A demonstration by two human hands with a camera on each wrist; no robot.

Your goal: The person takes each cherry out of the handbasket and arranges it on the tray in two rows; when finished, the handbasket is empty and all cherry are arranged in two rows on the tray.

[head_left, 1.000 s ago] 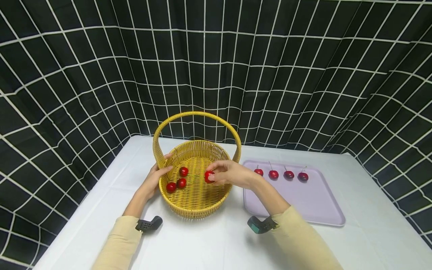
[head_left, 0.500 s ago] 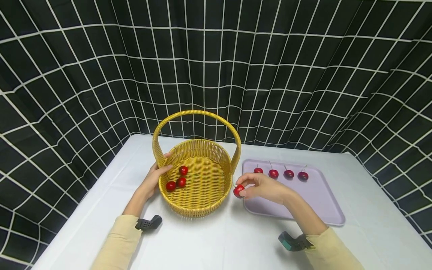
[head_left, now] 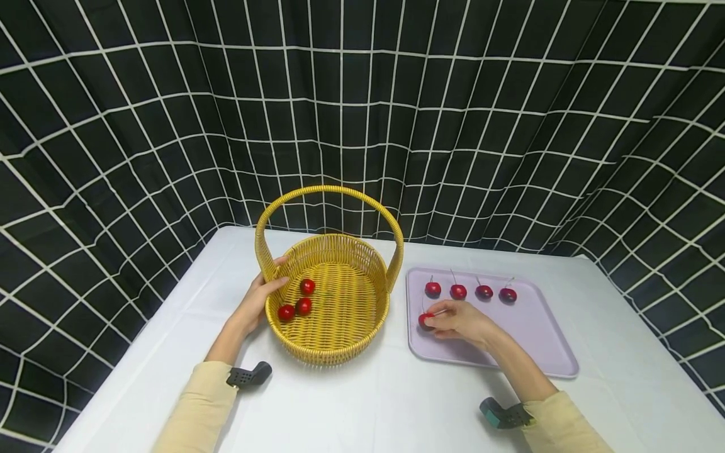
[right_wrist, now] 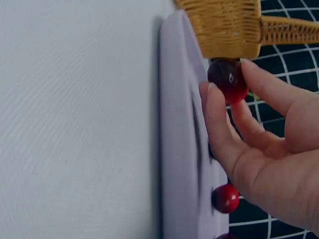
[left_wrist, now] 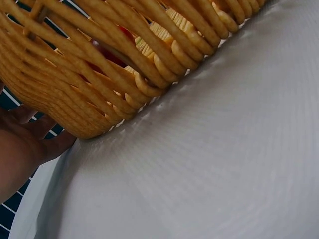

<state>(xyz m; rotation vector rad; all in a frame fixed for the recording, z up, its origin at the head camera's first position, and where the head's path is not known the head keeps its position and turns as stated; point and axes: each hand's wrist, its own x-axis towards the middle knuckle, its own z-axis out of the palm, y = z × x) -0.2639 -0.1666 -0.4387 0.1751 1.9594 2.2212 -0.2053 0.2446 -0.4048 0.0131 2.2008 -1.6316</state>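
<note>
While the left hand (head_left: 259,301) grips the woven basket (head_left: 345,302), the right hand (head_left: 461,322) pinches a round, glossy cherry (right_wrist: 228,82) at its fingertips, centre-right.

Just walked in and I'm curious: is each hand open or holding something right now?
Left hand: holding the basket at its side.
Right hand: pinching a cherry.

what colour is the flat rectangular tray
The flat rectangular tray is pale lilac, clearest in the head view.
</note>
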